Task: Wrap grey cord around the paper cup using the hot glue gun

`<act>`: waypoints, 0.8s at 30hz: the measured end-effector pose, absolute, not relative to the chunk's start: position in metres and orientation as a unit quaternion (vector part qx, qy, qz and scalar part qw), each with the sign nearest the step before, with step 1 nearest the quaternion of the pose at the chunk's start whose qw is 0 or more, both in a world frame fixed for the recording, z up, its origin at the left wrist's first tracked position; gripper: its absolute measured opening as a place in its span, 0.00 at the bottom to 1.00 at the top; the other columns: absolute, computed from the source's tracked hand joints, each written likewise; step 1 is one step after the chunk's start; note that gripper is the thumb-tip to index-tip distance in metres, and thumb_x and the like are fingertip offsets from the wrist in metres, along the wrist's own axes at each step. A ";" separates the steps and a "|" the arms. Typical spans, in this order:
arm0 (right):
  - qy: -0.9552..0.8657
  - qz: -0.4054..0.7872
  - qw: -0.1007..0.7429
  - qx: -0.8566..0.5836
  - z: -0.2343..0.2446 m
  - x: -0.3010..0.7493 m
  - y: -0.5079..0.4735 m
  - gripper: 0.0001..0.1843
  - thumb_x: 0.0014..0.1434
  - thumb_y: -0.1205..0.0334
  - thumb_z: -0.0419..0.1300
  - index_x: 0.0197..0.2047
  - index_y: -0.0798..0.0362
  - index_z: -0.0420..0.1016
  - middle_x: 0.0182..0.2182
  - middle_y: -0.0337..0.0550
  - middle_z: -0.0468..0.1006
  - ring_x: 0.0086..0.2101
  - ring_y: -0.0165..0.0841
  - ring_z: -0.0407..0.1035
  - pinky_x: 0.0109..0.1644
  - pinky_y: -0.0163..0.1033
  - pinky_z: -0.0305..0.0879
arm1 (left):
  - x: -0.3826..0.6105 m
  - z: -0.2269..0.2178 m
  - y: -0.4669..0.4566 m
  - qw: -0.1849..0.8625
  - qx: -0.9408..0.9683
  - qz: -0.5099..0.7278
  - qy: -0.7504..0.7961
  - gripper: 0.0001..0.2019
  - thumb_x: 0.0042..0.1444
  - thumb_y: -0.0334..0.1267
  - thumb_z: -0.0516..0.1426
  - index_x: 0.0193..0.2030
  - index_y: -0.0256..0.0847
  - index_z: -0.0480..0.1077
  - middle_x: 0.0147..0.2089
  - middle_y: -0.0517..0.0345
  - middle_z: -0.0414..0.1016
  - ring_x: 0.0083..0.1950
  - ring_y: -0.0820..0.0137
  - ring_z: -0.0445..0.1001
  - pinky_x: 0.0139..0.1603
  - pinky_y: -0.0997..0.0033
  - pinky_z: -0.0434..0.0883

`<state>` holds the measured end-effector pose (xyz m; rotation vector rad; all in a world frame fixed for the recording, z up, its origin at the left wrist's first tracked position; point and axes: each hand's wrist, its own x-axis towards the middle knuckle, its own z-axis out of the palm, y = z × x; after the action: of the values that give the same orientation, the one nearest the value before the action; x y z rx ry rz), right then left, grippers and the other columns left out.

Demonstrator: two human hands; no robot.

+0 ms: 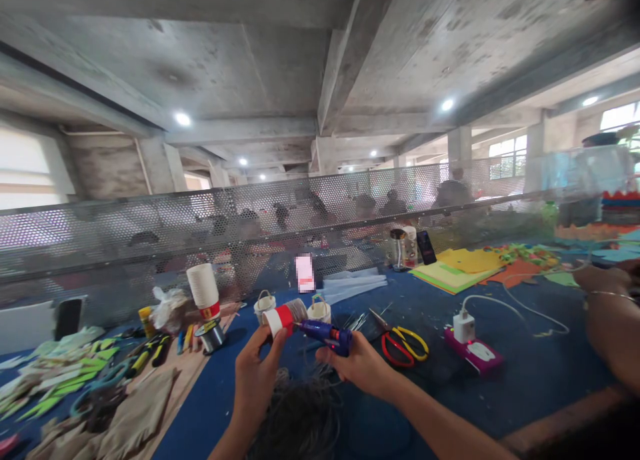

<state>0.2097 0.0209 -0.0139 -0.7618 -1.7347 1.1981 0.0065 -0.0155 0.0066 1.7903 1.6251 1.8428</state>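
My left hand (256,373) is closed round a small paper cup (280,317) with a red band, held on its side above the blue table (525,387). My right hand (361,365) grips a blue glue gun (327,335), its nozzle touching the cup's wrapped side. A tangle of grey cord (300,413) lies under both hands. Two small white cup baskets (320,309) with handles stand just behind the held cup.
Red and yellow scissors (403,343) lie right of my hands, then a white charger (463,327) on a pink power strip (475,353). A stack of paper cups (204,290), tape and markers sit at left. Coloured paper sheets (457,267) are at back right. Another person's arm (610,327) is at far right. A mesh fence (250,227) bounds the table.
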 end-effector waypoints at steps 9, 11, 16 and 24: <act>-0.698 0.482 0.431 -0.306 -0.018 0.208 0.023 0.20 0.54 0.44 0.66 0.31 0.54 0.73 0.16 0.30 0.61 0.17 0.24 0.54 0.19 0.30 0.52 | 0.003 0.002 -0.014 0.072 0.580 0.608 0.537 0.17 0.56 0.51 0.58 0.41 0.39 0.77 0.37 0.58 0.78 0.38 0.64 0.72 0.42 0.72 0.67; -0.698 0.482 0.434 -0.305 -0.018 0.208 0.022 0.20 0.54 0.44 0.65 0.32 0.54 0.73 0.17 0.30 0.61 0.17 0.23 0.54 0.19 0.30 0.52 | 0.003 0.002 -0.014 0.073 0.581 0.608 0.537 0.17 0.57 0.51 0.58 0.42 0.39 0.77 0.37 0.59 0.78 0.37 0.65 0.71 0.41 0.72 0.67; -0.694 0.484 0.436 -0.308 -0.021 0.207 0.023 0.21 0.53 0.43 0.66 0.33 0.55 0.75 0.17 0.31 0.62 0.18 0.23 0.54 0.19 0.29 0.52 | 0.004 0.005 -0.016 0.068 0.580 0.605 0.541 0.18 0.57 0.51 0.58 0.41 0.37 0.77 0.35 0.58 0.77 0.36 0.64 0.71 0.39 0.72 0.67; -0.703 0.474 0.426 -0.316 -0.023 0.206 0.025 0.23 0.54 0.42 0.65 0.34 0.57 0.75 0.17 0.31 0.62 0.18 0.23 0.54 0.19 0.29 0.52 | 0.002 0.005 -0.014 0.080 0.577 0.608 0.539 0.19 0.57 0.52 0.57 0.41 0.37 0.77 0.32 0.59 0.77 0.36 0.65 0.72 0.38 0.72 0.68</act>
<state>0.2061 0.0249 -0.0225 -0.7899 -1.7575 1.1850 0.0021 -0.0144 0.0049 1.7261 1.6130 1.8191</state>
